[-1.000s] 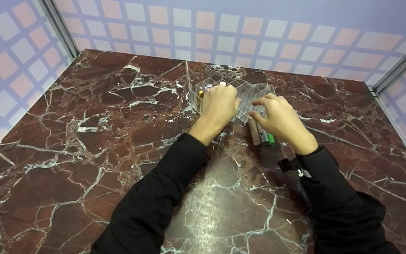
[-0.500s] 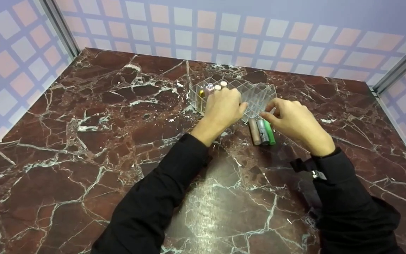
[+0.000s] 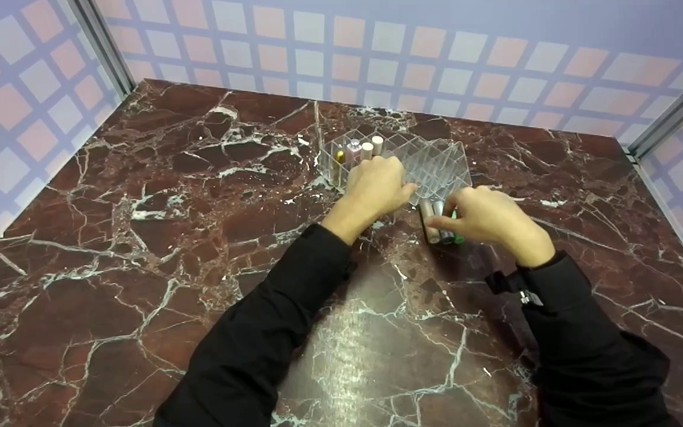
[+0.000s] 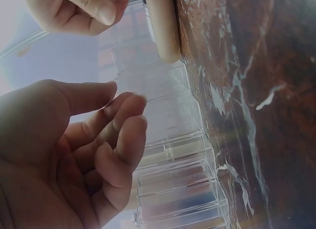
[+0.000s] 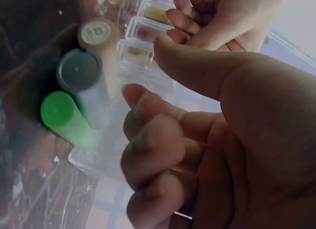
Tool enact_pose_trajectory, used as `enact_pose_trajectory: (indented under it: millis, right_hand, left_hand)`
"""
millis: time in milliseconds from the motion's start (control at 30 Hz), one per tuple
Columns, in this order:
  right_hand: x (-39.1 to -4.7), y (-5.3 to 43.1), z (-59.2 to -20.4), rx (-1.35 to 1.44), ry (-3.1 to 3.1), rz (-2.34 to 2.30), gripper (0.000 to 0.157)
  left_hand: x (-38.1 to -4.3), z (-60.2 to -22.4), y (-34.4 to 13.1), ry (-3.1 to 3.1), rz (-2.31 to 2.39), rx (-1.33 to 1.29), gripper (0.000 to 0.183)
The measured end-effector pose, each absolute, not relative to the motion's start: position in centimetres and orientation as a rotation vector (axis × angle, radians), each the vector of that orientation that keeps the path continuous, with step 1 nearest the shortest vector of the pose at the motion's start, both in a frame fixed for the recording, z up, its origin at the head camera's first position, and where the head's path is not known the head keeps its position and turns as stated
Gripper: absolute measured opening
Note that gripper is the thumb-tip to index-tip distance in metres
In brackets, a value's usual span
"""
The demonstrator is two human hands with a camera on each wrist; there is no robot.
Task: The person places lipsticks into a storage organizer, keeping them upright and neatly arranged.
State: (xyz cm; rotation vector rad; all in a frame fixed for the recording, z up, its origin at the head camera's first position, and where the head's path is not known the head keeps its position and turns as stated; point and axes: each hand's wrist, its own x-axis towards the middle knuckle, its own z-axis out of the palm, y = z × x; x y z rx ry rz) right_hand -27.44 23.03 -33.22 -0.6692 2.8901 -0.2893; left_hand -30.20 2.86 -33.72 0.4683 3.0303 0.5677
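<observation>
Three capped tubes lay side by side on a marbled table, capped ends toward the person, in front of a clear organizer. The tan tube, the grey tube and the bright green tube were ranged close together, an arrangement that likely kept them from rolling and put all three within one short reach. Their far ends pointed at the organizer's near edge; whether they touched it could not be told.

Over the row hung the right hand, its thumb and fingers apart with nothing between them. The spread probably suited a tube's round body, the thumb on the near side and the fingers beyond.

The left hand was poised at the organizer's near side, its fingers loosely bent and thumb close to the fingertips, with no object visible in it. Its place there would have let it steady the light-looking plastic, though contact could not be made out.

Four slim containers stood in the organizer's left-hand cells: a gold-topped one, a lilac one and two with pale caps. The diamond-shaped dividers presumably held each upright and apart from its neighbor, leaving the tops exposed for fingers to reach.
</observation>
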Motion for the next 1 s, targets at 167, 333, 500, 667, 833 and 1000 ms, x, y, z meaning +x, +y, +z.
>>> enact_pose_trajectory:
  millis: [167,333,500,667,833,1000]
  right_hand:
    - [-27.5,22.4,-34.0,-0.708,2.887,-0.260,0.042]
    - [-27.6,22.0,-34.6,-0.712,2.866,-0.242,0.048]
    - [-27.7,21.8,-34.9,-0.637,2.779,-0.291,0.053]
    - [-27.8,21.6,-35.1,-0.584,2.689,-0.310,0.053]
    - [-27.8,21.6,-35.1,-0.580,2.677,-0.301,0.050]
    - [-27.7,21.8,-34.7,-0.572,2.611,-0.308,0.045]
  left_hand:
    - [-30.3,-33.9,2.9,2.988,0.548,0.436,0.045]
    - [-30.2,-34.0,2.9,2.965,0.528,0.417,0.043]
    - [-30.2,-34.0,2.8,2.958,0.514,0.417,0.045]
    - [-30.2,-34.1,2.7,2.935,0.526,0.409,0.048]
    - [-30.3,-34.2,2.7,2.915,0.521,0.389,0.046]
    - [-30.6,-34.5,2.5,2.894,0.500,0.378,0.042]
